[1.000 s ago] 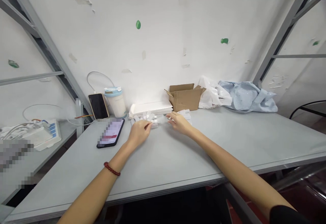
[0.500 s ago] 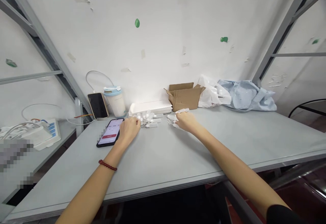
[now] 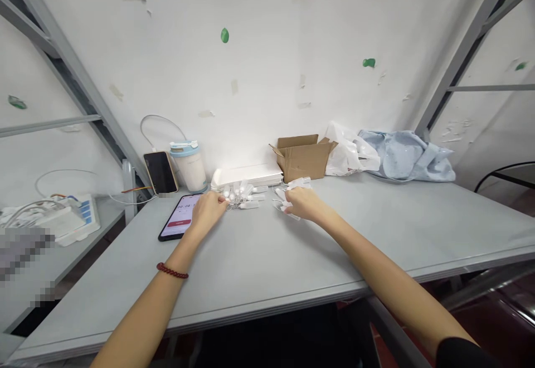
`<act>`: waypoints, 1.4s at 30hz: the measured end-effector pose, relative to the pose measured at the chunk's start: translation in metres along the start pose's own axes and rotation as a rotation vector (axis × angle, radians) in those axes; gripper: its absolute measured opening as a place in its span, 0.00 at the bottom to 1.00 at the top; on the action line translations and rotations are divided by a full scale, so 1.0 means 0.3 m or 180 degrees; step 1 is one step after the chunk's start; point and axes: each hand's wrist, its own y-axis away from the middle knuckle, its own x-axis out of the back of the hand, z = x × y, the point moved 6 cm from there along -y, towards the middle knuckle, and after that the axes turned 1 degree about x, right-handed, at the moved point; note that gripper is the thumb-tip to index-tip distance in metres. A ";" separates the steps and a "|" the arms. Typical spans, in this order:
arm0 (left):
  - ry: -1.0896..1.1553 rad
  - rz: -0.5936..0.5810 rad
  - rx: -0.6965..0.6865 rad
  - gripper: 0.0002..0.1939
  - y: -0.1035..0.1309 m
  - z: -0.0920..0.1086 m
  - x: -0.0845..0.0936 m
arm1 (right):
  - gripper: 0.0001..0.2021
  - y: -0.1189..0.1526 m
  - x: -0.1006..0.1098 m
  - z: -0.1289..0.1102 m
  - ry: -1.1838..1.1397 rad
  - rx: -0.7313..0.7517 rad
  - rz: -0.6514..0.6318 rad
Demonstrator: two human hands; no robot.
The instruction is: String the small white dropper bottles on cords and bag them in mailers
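A pile of small whitish, part-clear plastic pieces (image 3: 249, 204) with thin loops or rings lies in the middle of the table. My left hand (image 3: 208, 210) is closed at its left edge, thumb and fingertips pinched together; whatever is between them is too small to make out. A second cluster of the same pieces (image 3: 300, 182) lies to the right, partly under my right hand (image 3: 307, 205). Its fingers are curled closed on some of these pieces, which stick out behind and below the hand. Beside my left hand a phone (image 3: 176, 224) shows a running timer, partly covered by the hand.
Behind the piles are a flat white box (image 3: 248, 174) and an open cardboard box (image 3: 307, 161). A white plastic bag (image 3: 351, 153) and blue cloth (image 3: 405, 156) lie at right. A lidded cup (image 3: 191, 170) and a second phone (image 3: 160, 172) on a cable stand at left.
My left hand has shifted slightly left and down, its fingertips now showing at the pile's edge. My right hand has turned a little, its fingers lower among the pieces.
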 end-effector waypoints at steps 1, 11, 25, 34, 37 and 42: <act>0.0027 0.0006 0.0008 0.11 -0.001 -0.003 0.000 | 0.09 0.001 -0.002 -0.002 0.0009 0.0007 -0.0030; 0.0072 -0.0082 0.0080 0.09 -0.007 -0.024 -0.005 | 0.07 0.003 -0.013 -0.023 0.0025 0.0105 -0.0166; 0.0730 -0.0265 0.0374 0.27 -0.003 -0.021 0.025 | 0.04 0.012 -0.029 -0.051 -0.0308 0.0397 -0.0187; 0.2329 -0.1335 -0.0228 0.18 0.067 0.147 -0.099 | 0.09 0.014 0.013 -0.094 -0.1067 0.0669 0.0576; 0.2521 -0.1460 -0.0130 0.17 0.080 0.168 -0.105 | 0.09 0.016 0.011 -0.108 -0.1085 0.0726 0.0617; 0.2678 -0.1255 -0.0051 0.15 0.065 0.156 -0.096 | 0.10 0.015 0.002 -0.109 -0.1059 0.0762 0.0637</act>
